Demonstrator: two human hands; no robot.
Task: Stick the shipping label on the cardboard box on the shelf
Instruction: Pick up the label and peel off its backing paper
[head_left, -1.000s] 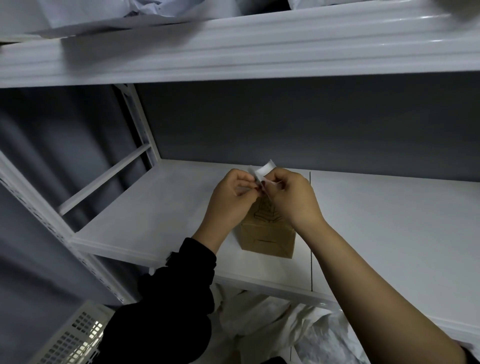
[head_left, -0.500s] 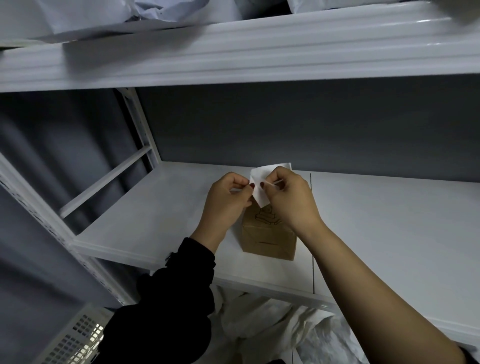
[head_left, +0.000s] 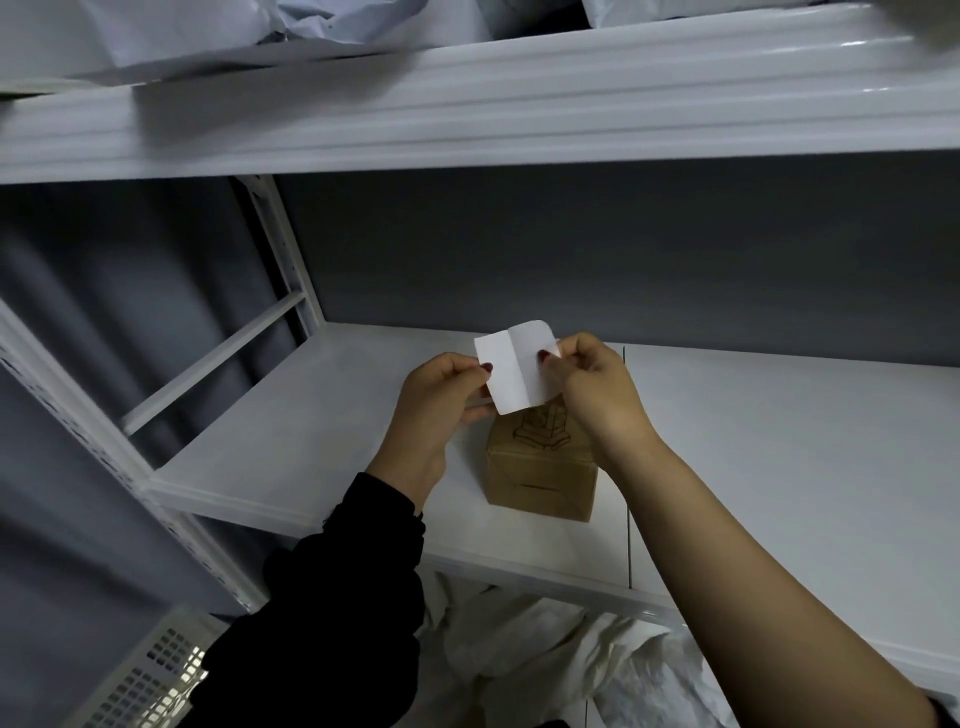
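Label (head_left: 511, 374) above box (head_left: 540, 473), shelf-edge (head_left: 311, 506) near

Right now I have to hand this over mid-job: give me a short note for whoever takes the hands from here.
Left hand: pinching the left edge of the shipping label.
Right hand: pinching the label's right side, where a flap looks folded or peeled.
Label: held in the air above the cardboard box, not touching it.
Box: upright on the white shelf, near the front edge, with a drawing on top.
Done: label in hand and opened out.
Left: finish freeing the backing if any remains (cannot tell), lower the label onto the box, press it flat.
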